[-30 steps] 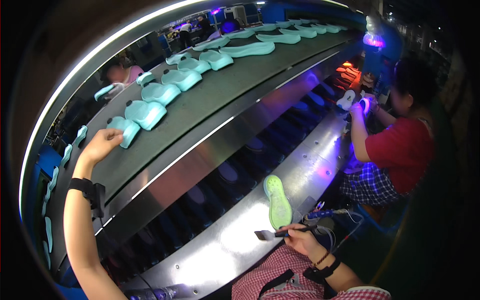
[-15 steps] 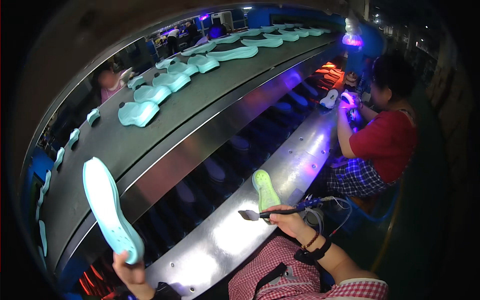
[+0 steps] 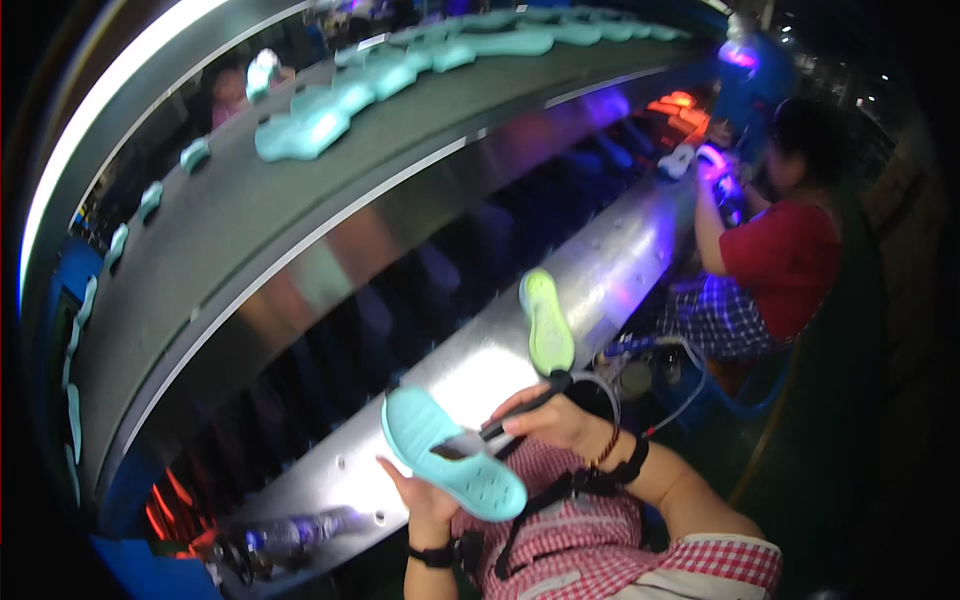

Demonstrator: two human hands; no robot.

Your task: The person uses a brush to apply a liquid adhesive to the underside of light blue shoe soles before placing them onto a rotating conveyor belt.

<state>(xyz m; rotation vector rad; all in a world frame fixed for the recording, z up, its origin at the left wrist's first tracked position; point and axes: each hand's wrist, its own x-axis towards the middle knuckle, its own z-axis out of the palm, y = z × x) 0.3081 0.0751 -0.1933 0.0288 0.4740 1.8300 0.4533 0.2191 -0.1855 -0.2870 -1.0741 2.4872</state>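
Pinching blk brush [image 3: 498, 428] in R hand [image 3: 558, 420]; L hand [image 3: 426, 498] under teal sole [image 3: 422, 430], thumb spread, can't tell finger grip.

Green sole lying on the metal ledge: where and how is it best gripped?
Probably best pinched by both long edges at the narrower middle of the green sole, coming from above: it lies flat, waisted between broader ends, and the handle of the brush crowds its near end.
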